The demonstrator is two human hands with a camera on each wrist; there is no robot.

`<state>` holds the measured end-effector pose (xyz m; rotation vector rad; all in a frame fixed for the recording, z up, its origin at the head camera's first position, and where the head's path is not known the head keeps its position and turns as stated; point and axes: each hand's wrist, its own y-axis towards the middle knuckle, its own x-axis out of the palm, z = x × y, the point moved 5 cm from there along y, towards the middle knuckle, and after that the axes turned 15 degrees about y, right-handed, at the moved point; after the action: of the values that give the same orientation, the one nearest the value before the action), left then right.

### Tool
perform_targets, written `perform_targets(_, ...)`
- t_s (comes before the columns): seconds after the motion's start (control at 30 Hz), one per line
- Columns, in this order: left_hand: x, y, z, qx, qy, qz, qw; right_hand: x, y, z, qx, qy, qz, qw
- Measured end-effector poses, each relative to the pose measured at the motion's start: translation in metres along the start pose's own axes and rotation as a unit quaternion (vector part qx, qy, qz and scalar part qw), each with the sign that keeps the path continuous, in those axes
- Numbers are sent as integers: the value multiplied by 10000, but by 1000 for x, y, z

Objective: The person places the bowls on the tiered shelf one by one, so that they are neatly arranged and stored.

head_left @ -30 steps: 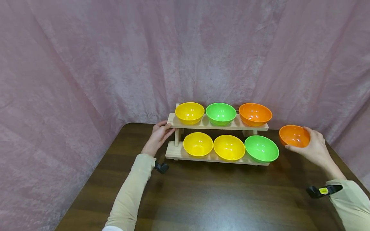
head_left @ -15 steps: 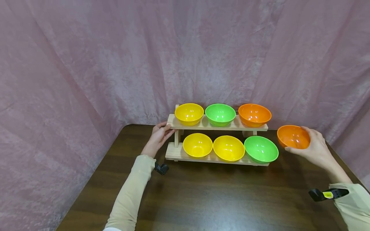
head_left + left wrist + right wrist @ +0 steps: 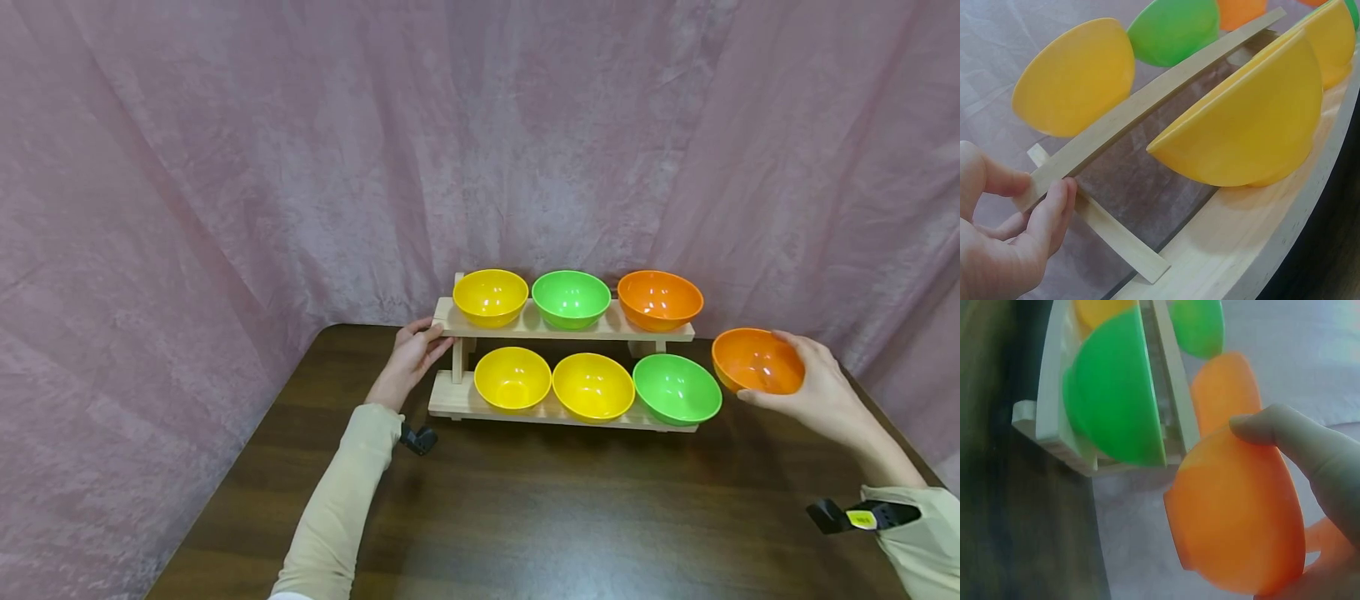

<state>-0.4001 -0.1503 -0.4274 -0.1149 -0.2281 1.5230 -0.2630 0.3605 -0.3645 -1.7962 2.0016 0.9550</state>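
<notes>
My left hand (image 3: 408,358) pinches the left end of the upper board of a two-tier wooden rack (image 3: 480,404); in the left wrist view its thumb lies on one face and the fingers (image 3: 1054,209) on the other. My right hand (image 3: 821,387) grips an orange bowl (image 3: 757,362) by its side, thumb near and fingers behind, just right of the rack. That bowl is tilted slightly, its opening toward the head camera. On the upper tier stand a yellow bowl (image 3: 491,300), a green bowl (image 3: 572,302) and another orange bowl (image 3: 660,302).
The lower tier carries a yellow bowl (image 3: 513,379), a second yellow bowl (image 3: 593,387) and a green bowl (image 3: 677,390) at its right end. Below the rack is the dark wooden table (image 3: 570,508). A pink curtain (image 3: 480,150) hangs behind it.
The orange bowl in my right hand has moved a little to the left, closer to the rack's right end. My left hand stays on the upper board.
</notes>
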Motion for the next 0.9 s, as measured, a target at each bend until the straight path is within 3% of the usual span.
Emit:
perform_targets(0.4,0,0,0,6,-56,-10,10000,5,-7,-14,-43,33,-209,9998)
perform_targets(0.9,1,-1,1,-21,0,7,10000,16,-14,-38,-399,133,-419,9982)
